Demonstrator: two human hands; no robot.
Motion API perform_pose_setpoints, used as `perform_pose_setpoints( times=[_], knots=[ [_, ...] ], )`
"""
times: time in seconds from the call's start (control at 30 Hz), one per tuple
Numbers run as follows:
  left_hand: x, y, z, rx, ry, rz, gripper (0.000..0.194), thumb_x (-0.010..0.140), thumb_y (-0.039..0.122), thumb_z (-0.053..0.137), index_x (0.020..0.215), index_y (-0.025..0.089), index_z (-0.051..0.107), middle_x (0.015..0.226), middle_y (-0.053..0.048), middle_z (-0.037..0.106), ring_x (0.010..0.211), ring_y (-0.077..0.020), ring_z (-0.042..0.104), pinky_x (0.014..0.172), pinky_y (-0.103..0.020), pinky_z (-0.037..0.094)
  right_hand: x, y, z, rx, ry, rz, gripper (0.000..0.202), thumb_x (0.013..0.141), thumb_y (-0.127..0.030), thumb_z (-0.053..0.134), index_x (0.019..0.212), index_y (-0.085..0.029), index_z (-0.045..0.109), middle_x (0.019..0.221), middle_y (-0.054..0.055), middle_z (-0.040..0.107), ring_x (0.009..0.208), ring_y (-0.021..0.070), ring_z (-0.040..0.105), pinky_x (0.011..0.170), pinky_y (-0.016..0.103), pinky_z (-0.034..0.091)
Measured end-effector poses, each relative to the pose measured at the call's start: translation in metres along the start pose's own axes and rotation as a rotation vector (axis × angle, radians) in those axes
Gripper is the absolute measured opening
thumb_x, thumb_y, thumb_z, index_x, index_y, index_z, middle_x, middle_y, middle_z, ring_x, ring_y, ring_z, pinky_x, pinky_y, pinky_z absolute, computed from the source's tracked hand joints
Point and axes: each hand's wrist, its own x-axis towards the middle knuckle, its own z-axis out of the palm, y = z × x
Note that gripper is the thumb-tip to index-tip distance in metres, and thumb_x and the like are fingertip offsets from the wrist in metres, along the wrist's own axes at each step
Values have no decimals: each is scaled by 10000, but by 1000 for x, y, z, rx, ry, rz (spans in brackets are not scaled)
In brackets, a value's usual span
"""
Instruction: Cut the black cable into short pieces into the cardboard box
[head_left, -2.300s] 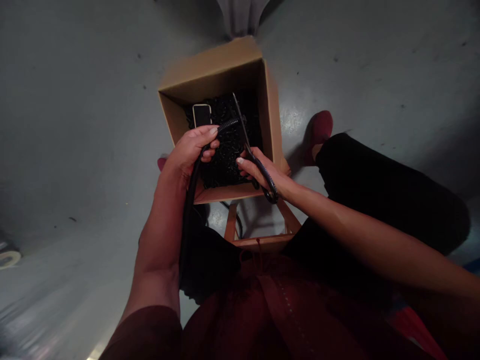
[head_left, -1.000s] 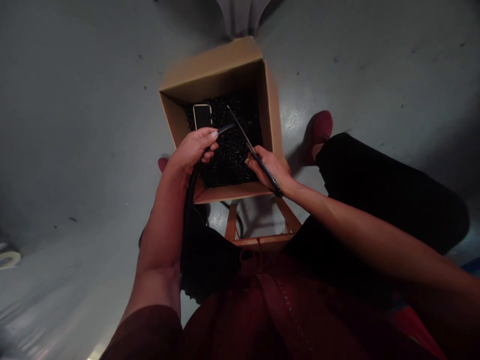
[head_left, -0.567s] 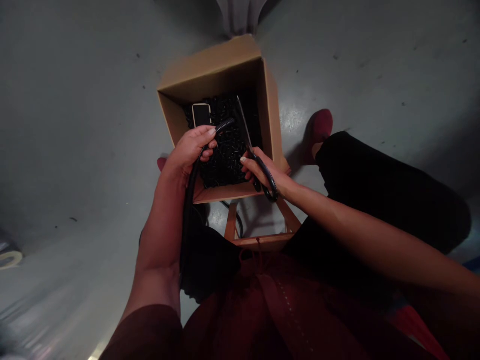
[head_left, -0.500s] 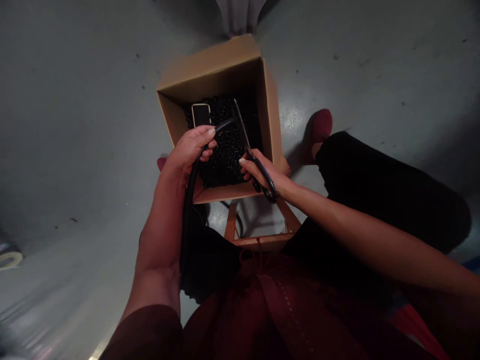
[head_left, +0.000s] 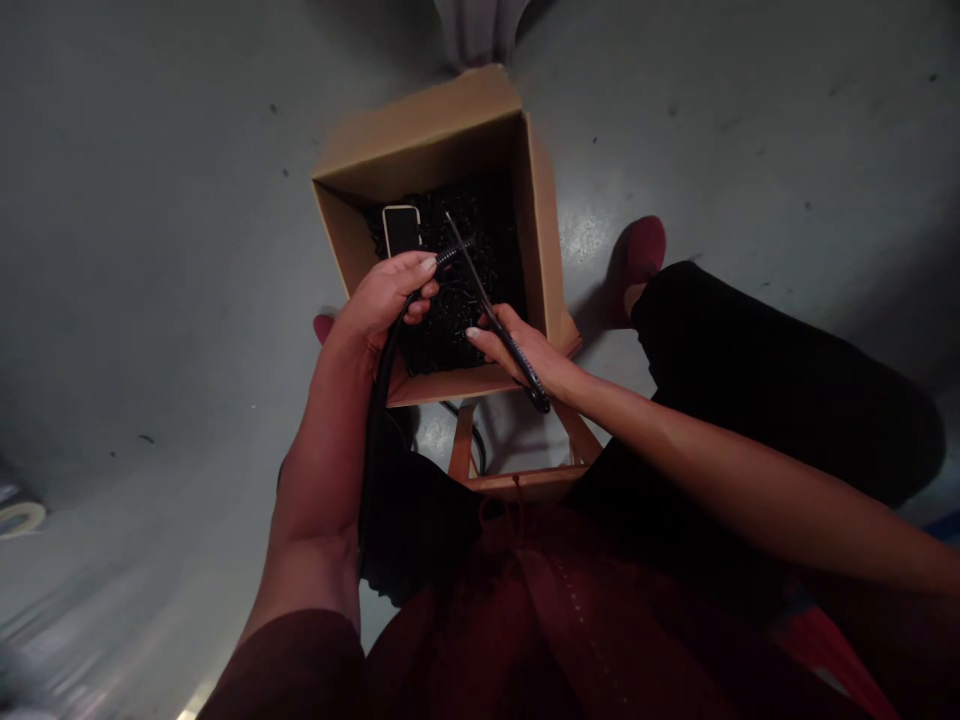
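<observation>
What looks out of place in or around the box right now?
A phone-like device lies on the black cut pieces inside the cardboard box, right beside the scissors closing on the corrugated tube. Nothing looks spilled or damaged.

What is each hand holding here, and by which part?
The left hand grips a black ribbed hose just behind its free end. The right hand holds scissors by the handles, blades meeting the hose tip over the cardboard box.
</observation>
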Motion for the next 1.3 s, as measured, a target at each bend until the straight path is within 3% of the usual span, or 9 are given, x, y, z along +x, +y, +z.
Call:
perform_pose_setpoints(
  times=[0.27, 0.57, 0.87, 1.1, 1.3],
  knots=[
    [-1, 0, 4, 20, -25, -23, 229, 817, 335, 641, 909, 145, 550, 615, 53, 440, 413, -6, 354, 360, -126, 209, -1, -3, -2, 11, 0, 0, 421, 852, -540, 504, 1085, -191, 462, 922, 60, 594, 835, 205, 583, 754, 363, 457],
    [-1, -1, 2, 43, -50, -18, 265, 811, 376, 647, 920, 143, 581, 617, 43, 447, 419, -11, 355, 363, -134, 221, 1, -6, -3, 155, -69, -31, 415, 869, -565, 475, 1051, -194, 447, 910, 50, 583, 785, 161, 591, 640, 280, 467],
    [-1, -4, 5, 70, -43, 4, 281, 792, 377, 671, 932, 141, 609, 609, 46, 456, 419, -13, 358, 372, -146, 218, -1, -8, -6, -5, -14, -5, 453, 859, -531, 498, 1130, -170, 457, 1017, 82, 591, 898, 206, 573, 742, 332, 457],
    [-3, -6, 5, 156, -49, 22, 243, 818, 341, 629, 961, 144, 644, 612, 36, 477, 427, -17, 365, 385, -154, 227, 0, -2, -7, -40, 46, -98, 468, 844, -540, 504, 1146, -184, 462, 1091, 95, 583, 983, 236, 560, 833, 371, 434],
    [-4, -6, 7, 164, -26, 5, 237, 837, 360, 603, 948, 150, 616, 613, 37, 472, 432, -23, 362, 384, -154, 230, 3, -1, -10, -107, 45, -33, 293, 857, -467, 458, 1001, -213, 480, 817, 24, 556, 728, 183, 521, 676, 326, 409]
  ],
)
